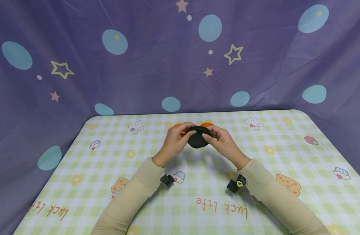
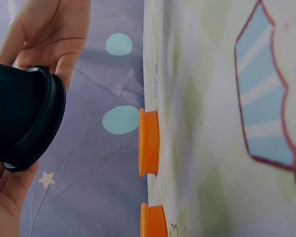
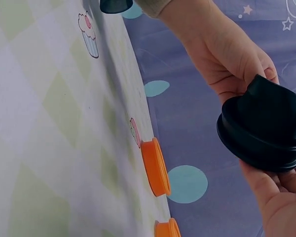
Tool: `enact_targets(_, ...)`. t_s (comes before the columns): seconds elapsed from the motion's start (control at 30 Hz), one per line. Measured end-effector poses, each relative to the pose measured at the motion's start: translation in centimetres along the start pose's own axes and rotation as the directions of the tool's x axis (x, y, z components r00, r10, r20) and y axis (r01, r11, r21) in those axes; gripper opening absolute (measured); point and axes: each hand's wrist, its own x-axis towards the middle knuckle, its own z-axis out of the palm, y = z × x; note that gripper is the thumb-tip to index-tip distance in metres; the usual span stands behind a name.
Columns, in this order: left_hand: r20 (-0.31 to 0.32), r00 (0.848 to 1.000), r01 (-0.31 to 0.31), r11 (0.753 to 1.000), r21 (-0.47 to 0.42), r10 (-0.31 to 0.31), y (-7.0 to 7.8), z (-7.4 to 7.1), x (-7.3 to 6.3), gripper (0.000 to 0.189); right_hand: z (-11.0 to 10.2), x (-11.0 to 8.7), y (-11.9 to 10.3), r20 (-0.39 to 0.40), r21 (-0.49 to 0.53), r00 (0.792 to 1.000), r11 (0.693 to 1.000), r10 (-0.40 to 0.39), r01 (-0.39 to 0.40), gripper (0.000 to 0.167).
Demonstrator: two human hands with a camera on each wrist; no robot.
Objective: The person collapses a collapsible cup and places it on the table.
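A black round piece with a wide stepped rim and a hat-like raised middle (image 1: 196, 140) is held above the table, raised part towards the person. My left hand (image 1: 174, 139) grips its left edge, thumb on the near side and fingers behind. On the opposite edge my right hand (image 1: 224, 142) holds it the same way. In the left wrist view the black piece (image 2: 19, 113) sits between both hands, tilted. The right wrist view shows a bent fold on the raised part of the black piece (image 3: 271, 108). Some fingertips are hidden behind it.
Two orange round rimmed pieces (image 2: 149, 143) (image 3: 156, 167) stand on the table behind the hands, partly hidden in the head view. A green-checked cloth with printed cartoons (image 1: 103, 163) covers the table. A purple patterned curtain (image 1: 144, 81) hangs at its far edge.
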Motion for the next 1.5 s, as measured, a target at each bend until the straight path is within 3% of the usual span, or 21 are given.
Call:
enact_targets(0.2, -0.009, 1.000, 0.004, 1.000, 0.031, -0.003, -0.1, -0.1, 0.0, 0.018, 0.2, 0.0, 0.1, 0.001, 0.011, 1.000, 1.000, -0.018, 0.018, 0.023)
enact_targets(0.43, -0.021, 1.000, 0.010, 1.000, 0.003, -0.010, -0.1, 0.1, 0.1, 0.017, 0.6, -0.1, 0.2, -0.062, -0.113, 0.995, 0.991, -0.076, 0.069, 0.019)
enact_targets(0.53, 0.003, 0.999, 0.049, 0.998, -0.048, -0.049, 0.1, 0.1, 0.0, 0.021, 0.8, -0.1, 0.1, -0.104, -0.181, 0.987, 0.978, -0.120, 0.099, 0.016)
enact_targets(0.63, 0.047, 0.991, 0.135, 0.979, -0.154, -0.129, 0.5, -0.1, 0.1, 0.026, 1.0, -0.1, -0.1, -0.153, -0.199, 0.975, 0.972, -0.159, 0.127, 0.015)
enact_targets(0.73, 0.095, 0.974, 0.222, 0.936, -0.274, -0.203, 1.5, -0.5, 0.2, 0.030, 1.1, -0.1, -0.4, -0.213, -0.140, 0.965, 0.982, -0.152, 0.124, 0.015)
enact_targets(0.83, 0.147, 0.960, 0.275, 0.896, -0.349, -0.238, 1.5, -0.5, 0.3, 0.035, 1.1, -0.1, -0.6, -0.277, -0.060, 0.955, 0.994, -0.107, 0.094, 0.018)
enact_targets(0.93, 0.204, 0.947, 0.312, 0.860, -0.404, -0.248, 0.9, -0.1, 0.4, 0.040, 0.9, 0.0, -0.3, -0.315, 0.025, 0.947, 0.997, -0.062, 0.074, 0.022)
enact_targets(1.0, 0.226, 0.944, 0.319, 0.849, -0.422, -0.242, 0.5, 0.1, 0.4, 0.042, 0.8, 0.0, 0.0, -0.310, 0.076, 0.950, 0.995, -0.044, 0.072, 0.024)
enact_targets(1.3, 0.185, 0.964, 0.255, 0.865, -0.433, -0.191, 0.2, 0.1, 0.5, 0.052, 0.7, 0.1, 0.0, -0.242, 0.210, 0.970, 0.975, -0.026, 0.078, 0.029)
enact_targets(1.5, 0.177, 0.962, 0.265, 0.872, -0.411, -0.209, 0.5, 0.0, 0.7, 0.043, 0.6, 0.0, -0.3, -0.212, 0.248, 0.977, 0.968, 0.015, 0.039, 0.035)
